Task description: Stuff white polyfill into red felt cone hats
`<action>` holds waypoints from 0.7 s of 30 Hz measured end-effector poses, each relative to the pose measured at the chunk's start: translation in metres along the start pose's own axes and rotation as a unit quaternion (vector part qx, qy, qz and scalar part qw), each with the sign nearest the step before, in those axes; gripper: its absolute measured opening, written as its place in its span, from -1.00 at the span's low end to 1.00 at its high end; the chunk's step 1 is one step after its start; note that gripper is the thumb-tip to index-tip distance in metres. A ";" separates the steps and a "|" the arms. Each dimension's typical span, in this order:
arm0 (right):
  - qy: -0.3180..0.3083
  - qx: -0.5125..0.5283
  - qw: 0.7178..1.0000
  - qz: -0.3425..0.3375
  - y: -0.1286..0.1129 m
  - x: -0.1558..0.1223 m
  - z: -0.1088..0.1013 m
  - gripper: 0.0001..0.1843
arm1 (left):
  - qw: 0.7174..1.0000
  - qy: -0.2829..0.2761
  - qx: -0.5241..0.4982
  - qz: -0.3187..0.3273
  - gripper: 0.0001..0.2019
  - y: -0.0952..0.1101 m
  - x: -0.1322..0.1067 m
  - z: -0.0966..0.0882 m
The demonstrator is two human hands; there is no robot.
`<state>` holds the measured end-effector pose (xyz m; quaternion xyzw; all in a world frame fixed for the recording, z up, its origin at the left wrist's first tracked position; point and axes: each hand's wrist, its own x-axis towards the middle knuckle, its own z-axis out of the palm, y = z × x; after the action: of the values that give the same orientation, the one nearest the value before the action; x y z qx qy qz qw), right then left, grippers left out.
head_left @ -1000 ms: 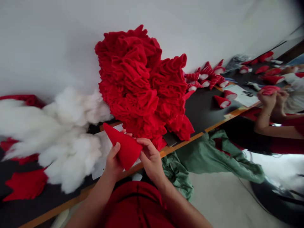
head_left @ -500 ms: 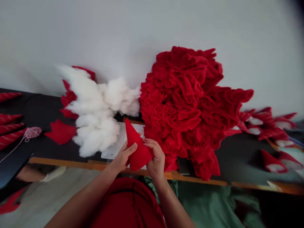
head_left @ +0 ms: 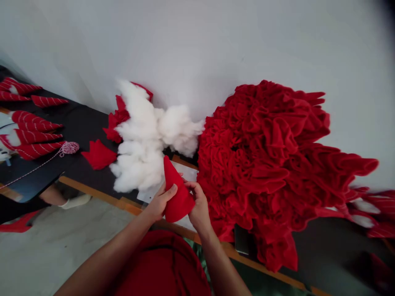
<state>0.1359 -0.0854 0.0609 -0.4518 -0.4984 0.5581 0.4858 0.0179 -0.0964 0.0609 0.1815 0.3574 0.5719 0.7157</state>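
Observation:
A plain red felt cone hat (head_left: 177, 201) is held up over the table's front edge, its point upward and leaning left. My left hand (head_left: 162, 201) grips its left side, thumb lying across the front. On the other side, my right hand (head_left: 198, 205) has its fingers closed on the cone's right edge; some fingertips are hidden behind the felt. Just beyond the cone lies fluffy white stuffing (head_left: 138, 164). A large heap of red fabric pieces (head_left: 247, 164) rises to the right of my right hand. A white sheet (head_left: 188, 170) lies under the cone.
Red cones with white stripes (head_left: 37, 135) and a ball of red-and-white string (head_left: 70, 148) lie at the left. A folded red piece (head_left: 98, 155) sits beside the stuffing. Stuffed red cones (head_left: 367, 207) are at the far right. Another person's foot (head_left: 75, 201) shows below left.
My view has swung left and tilted, so more striped cones show at the left. Both hands still hold the red cone, and my right fingers have shifted slightly on its edge.

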 end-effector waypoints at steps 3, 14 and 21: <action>-0.046 -0.047 0.997 -0.032 -0.006 0.004 -0.006 -0.71 | 1.000 0.016 -0.014 -0.007 -0.54 0.002 0.002 0.000; -0.027 -0.305 0.925 -0.227 0.000 0.006 -0.013 -0.75 | 0.998 -0.022 -0.039 -0.052 -0.55 -0.003 0.004 0.003; 0.074 -0.224 0.936 -0.260 0.002 0.006 -0.003 -0.81 | 0.995 -0.008 -0.067 -0.071 -0.60 -0.013 0.002 0.011</action>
<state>0.1379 -0.0794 0.0583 -0.4434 -0.6736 0.2512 0.5353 0.0345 -0.0968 0.0593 0.1120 0.3246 0.5410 0.7678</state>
